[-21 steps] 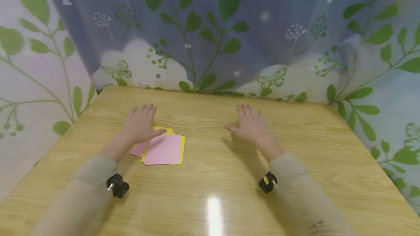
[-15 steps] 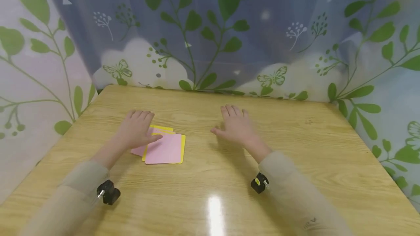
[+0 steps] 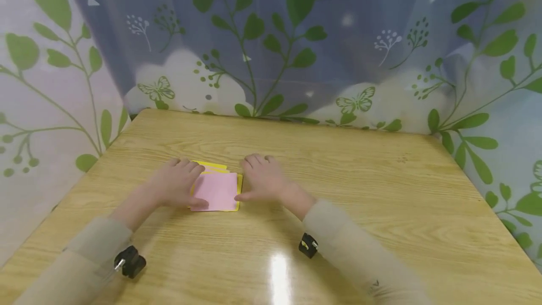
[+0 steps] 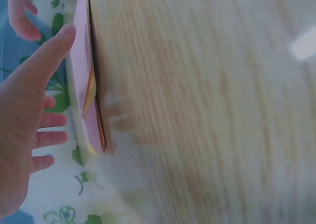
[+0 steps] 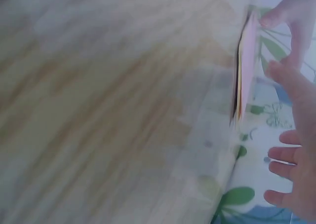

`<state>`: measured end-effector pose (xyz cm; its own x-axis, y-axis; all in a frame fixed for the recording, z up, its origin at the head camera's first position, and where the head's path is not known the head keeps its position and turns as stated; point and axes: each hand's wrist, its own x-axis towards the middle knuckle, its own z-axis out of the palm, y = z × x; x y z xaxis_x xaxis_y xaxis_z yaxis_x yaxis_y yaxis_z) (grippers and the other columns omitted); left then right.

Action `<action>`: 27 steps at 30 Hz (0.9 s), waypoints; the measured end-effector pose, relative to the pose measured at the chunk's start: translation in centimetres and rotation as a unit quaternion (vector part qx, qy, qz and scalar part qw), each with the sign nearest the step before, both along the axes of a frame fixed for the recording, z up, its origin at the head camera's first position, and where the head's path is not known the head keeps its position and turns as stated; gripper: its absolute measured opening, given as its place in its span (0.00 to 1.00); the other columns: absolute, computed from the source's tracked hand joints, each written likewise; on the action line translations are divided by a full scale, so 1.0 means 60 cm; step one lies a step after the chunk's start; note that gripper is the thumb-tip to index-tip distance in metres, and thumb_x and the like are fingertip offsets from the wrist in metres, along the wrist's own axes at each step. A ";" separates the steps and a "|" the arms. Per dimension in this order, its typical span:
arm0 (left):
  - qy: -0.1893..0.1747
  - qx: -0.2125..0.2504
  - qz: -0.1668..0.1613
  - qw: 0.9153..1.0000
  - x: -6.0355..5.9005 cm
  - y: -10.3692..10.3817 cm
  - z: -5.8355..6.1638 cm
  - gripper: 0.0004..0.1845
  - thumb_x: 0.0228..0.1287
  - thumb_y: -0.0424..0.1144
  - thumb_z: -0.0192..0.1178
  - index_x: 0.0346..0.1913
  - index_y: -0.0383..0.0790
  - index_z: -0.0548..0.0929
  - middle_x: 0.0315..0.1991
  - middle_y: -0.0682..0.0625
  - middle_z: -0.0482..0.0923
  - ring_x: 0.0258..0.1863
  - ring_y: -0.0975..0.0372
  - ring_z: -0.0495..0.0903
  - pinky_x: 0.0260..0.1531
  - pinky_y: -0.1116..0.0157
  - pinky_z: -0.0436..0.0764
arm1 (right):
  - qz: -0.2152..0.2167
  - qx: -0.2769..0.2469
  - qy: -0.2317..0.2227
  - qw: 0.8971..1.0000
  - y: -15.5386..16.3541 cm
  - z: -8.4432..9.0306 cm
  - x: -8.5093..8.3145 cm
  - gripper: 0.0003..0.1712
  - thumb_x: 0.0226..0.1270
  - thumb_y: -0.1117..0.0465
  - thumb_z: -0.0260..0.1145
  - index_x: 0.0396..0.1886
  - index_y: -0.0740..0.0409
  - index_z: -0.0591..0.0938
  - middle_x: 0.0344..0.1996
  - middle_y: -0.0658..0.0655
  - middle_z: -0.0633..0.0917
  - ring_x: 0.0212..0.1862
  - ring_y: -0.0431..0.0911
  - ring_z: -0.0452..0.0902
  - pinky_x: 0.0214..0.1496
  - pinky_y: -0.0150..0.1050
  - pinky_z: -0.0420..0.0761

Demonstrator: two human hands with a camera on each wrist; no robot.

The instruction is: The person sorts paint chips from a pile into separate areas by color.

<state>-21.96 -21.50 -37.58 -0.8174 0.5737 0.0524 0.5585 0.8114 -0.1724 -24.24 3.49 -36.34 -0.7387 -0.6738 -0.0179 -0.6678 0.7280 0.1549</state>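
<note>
At either side of the cards (image 3: 218, 188) — left hand (image 3: 177, 181), right hand (image 3: 265, 178), thumbs inward

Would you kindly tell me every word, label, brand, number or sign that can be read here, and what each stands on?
No text can be read.
Right sleeve: small dark mark, too small to read.
Black mount by the right sleeve: yellow patch, too small to read.
Pink top card: no lettering visible.

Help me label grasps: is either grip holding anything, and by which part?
Nothing is held: the left grip and right grip are both open, at opposite sides of the pink and yellow cards. Any contact is unclear.
</note>
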 end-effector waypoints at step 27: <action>0.000 0.033 -0.097 0.995 -0.001 -0.005 -0.027 0.45 0.47 0.68 0.58 0.56 0.32 0.71 0.49 0.41 0.73 0.52 0.49 0.71 0.54 0.48 0.66 | 0.041 0.035 -0.061 0.997 -0.038 -0.035 -0.003 0.54 0.50 0.25 0.55 0.68 0.56 0.60 0.65 0.54 0.63 0.66 0.47 0.56 0.61 0.47 0.63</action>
